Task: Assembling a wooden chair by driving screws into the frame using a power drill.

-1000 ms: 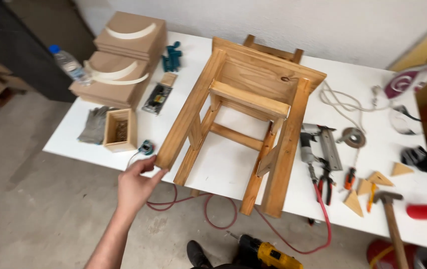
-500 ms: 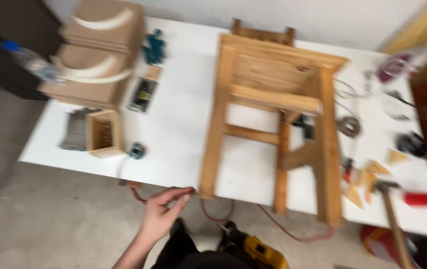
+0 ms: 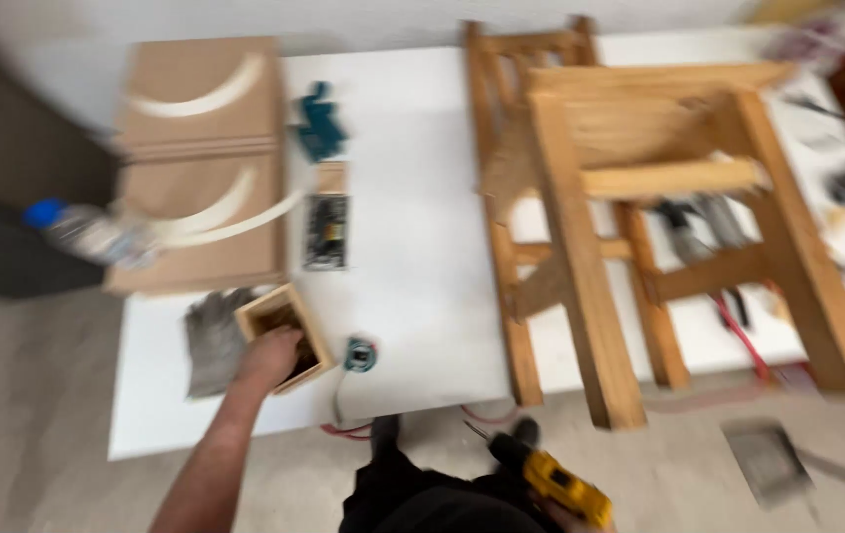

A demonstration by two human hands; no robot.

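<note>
My left hand (image 3: 269,355) reaches down into a small open wooden box (image 3: 316,347) near the front left edge of the white table (image 3: 412,276). Its fingers are inside the box, so what they touch is hidden. A grey glove (image 3: 207,341) lies just left of the box and a small teal round object (image 3: 359,353) just right of it. Low in the blurred view, a yellow drill (image 3: 551,482) hangs beside my dark clothing. Only a sliver of my right hand (image 3: 558,515) shows under the drill, gripping it.
A wooden chair frame (image 3: 629,227) lies on the table's right half, with tools behind it. Stacked cardboard boxes (image 3: 200,158) fill the back left, with a plastic bottle (image 3: 87,232) beside them. A teal tool (image 3: 321,123) and a dark flat device (image 3: 327,230) lie between. A red cable (image 3: 738,326) trails off the table.
My left hand has moved from the table's front edge up and left into the wooden box. The view has swung left and closer, and the picture is blurred.
</note>
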